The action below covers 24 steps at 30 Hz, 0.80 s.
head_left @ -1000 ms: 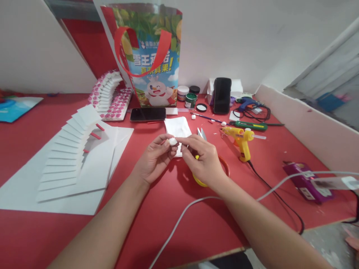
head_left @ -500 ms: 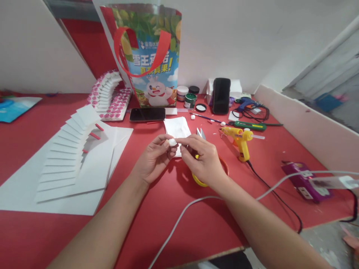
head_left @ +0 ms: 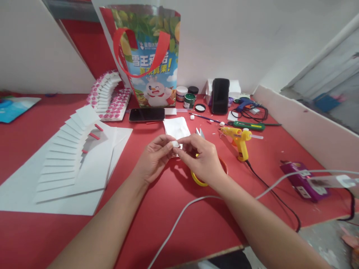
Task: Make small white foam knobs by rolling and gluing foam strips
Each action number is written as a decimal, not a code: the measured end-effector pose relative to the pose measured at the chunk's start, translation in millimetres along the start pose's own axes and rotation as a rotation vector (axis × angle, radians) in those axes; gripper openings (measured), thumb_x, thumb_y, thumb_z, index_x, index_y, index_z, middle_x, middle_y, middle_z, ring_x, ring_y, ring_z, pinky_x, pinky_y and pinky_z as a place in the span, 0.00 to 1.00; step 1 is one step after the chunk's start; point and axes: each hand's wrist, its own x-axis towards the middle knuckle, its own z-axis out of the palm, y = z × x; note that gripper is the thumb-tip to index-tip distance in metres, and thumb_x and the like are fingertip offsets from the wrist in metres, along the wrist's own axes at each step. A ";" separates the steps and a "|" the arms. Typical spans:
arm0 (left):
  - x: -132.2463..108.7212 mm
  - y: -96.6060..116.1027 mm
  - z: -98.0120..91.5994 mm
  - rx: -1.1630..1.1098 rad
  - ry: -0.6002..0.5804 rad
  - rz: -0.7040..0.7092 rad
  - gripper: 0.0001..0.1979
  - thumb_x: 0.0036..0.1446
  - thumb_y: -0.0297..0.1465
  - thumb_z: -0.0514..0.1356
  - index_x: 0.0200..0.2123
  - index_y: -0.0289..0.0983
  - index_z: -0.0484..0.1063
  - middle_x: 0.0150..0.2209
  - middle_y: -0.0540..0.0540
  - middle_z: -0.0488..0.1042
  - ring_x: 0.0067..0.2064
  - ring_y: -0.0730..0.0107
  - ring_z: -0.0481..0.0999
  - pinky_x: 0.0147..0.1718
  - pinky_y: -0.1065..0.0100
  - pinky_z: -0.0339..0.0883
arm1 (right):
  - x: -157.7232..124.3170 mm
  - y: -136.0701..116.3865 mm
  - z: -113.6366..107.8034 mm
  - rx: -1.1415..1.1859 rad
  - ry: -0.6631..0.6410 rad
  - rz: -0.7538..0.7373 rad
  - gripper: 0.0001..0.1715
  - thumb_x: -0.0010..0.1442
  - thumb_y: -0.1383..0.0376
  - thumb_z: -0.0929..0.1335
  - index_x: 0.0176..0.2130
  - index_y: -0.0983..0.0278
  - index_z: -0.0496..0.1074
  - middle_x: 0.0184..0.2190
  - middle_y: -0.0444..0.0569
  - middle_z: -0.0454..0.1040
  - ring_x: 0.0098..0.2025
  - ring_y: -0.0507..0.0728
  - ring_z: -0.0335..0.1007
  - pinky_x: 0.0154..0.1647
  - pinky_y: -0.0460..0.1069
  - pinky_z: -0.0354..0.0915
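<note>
**Desk:** What do you have, left to right?

**Operator:** Watching from my remote seat. At nine o'clock from the hands, a white paper staircase [head_left: 70, 149] lies on the red bench [head_left: 196, 231]. At eleven, a printed carrier bag [head_left: 148, 56] stands upright, and I cannot see what is inside it. Centre frame, the left hand [head_left: 153, 160] and right hand [head_left: 203, 158] meet. The fingertips of both are pinched on a small white piece [head_left: 175, 144], held just above the bench.

**Desk:** How would that piece handle?

**Operator:** I judge it very light and soft, so it would be easy to crush or drop. It is best taken by its edges with the fingertips, much as both hands grasp it here.

**Desk:** Any containers?

**Operator:** At one o'clock, small paint jars [head_left: 190, 101] stand near the wall, one of them green. A loose lid [head_left: 201, 108] lies just beside them, but I cannot tell whether any jar is open. At three, a yellow glue gun [head_left: 238, 138] rests on the bench. At four, well apart, lies a purple power strip [head_left: 301, 181].
</note>
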 end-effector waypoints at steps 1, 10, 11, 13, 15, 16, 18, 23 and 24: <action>0.0 -0.3 -0.1 0.009 0.001 0.003 0.12 0.45 0.31 0.75 0.33 0.36 0.78 0.30 0.49 0.78 0.32 0.75 0.76 0.37 0.71 0.71 | 0.1 0.0 -0.2 -0.007 0.003 0.002 0.04 0.63 0.64 0.70 0.38 0.63 0.75 0.28 0.43 0.71 0.26 0.48 0.62 0.28 0.46 0.61; 0.3 -2.0 1.7 0.049 0.029 0.037 0.12 0.44 0.31 0.75 0.32 0.36 0.79 0.29 0.50 0.78 0.29 0.77 0.73 0.33 0.73 0.69 | 1.0 1.9 -0.1 -0.046 -0.005 0.052 0.04 0.62 0.64 0.71 0.36 0.63 0.76 0.29 0.44 0.72 0.27 0.48 0.63 0.30 0.46 0.62; 0.5 -2.2 1.9 0.051 0.031 0.040 0.12 0.43 0.31 0.76 0.32 0.36 0.79 0.29 0.50 0.78 0.29 0.77 0.73 0.33 0.73 0.69 | 0.9 2.2 0.4 -0.039 -0.003 0.069 0.03 0.61 0.65 0.72 0.36 0.63 0.76 0.29 0.44 0.72 0.26 0.48 0.63 0.30 0.46 0.61; 0.8 -2.4 2.0 0.055 0.033 0.045 0.13 0.43 0.31 0.76 0.32 0.36 0.79 0.29 0.50 0.79 0.30 0.77 0.74 0.33 0.73 0.69 | 0.7 2.7 1.6 -0.004 -0.003 0.115 0.05 0.60 0.64 0.72 0.37 0.64 0.76 0.29 0.44 0.73 0.25 0.48 0.63 0.28 0.46 0.61; 0.9 -2.5 2.0 0.060 0.032 0.048 0.13 0.42 0.31 0.76 0.32 0.36 0.79 0.29 0.49 0.79 0.30 0.77 0.74 0.33 0.74 0.69 | 0.2 3.3 2.8 0.049 -0.009 0.165 0.07 0.60 0.63 0.72 0.38 0.64 0.76 0.28 0.44 0.74 0.25 0.48 0.64 0.26 0.45 0.61; 0.8 -2.4 2.1 0.063 0.032 0.051 0.13 0.42 0.31 0.76 0.32 0.36 0.79 0.29 0.49 0.79 0.29 0.77 0.74 0.33 0.74 0.69 | -0.1 3.6 3.2 0.069 -0.011 0.182 0.08 0.60 0.62 0.72 0.38 0.65 0.77 0.28 0.44 0.74 0.24 0.48 0.64 0.26 0.45 0.61; 0.7 -2.2 2.1 0.067 0.036 0.059 0.13 0.42 0.32 0.76 0.31 0.36 0.80 0.28 0.50 0.79 0.29 0.78 0.74 0.32 0.74 0.69 | -0.6 4.3 3.6 0.083 -0.011 0.188 0.09 0.60 0.61 0.72 0.39 0.64 0.77 0.28 0.44 0.74 0.24 0.48 0.64 0.26 0.45 0.62; 0.4 -2.2 0.9 0.072 0.070 0.055 0.12 0.40 0.31 0.77 0.31 0.36 0.82 0.26 0.49 0.78 0.26 0.79 0.72 0.29 0.74 0.68 | -0.9 4.7 2.2 -0.018 0.006 0.059 0.06 0.62 0.63 0.71 0.38 0.63 0.78 0.29 0.44 0.74 0.26 0.48 0.63 0.29 0.46 0.62; 0.4 -2.5 0.4 0.073 0.074 0.052 0.12 0.41 0.31 0.77 0.31 0.36 0.82 0.26 0.49 0.78 0.26 0.79 0.72 0.29 0.75 0.68 | -0.7 4.6 1.7 -0.039 0.008 0.031 0.06 0.62 0.63 0.71 0.38 0.63 0.78 0.28 0.44 0.73 0.26 0.49 0.64 0.29 0.46 0.62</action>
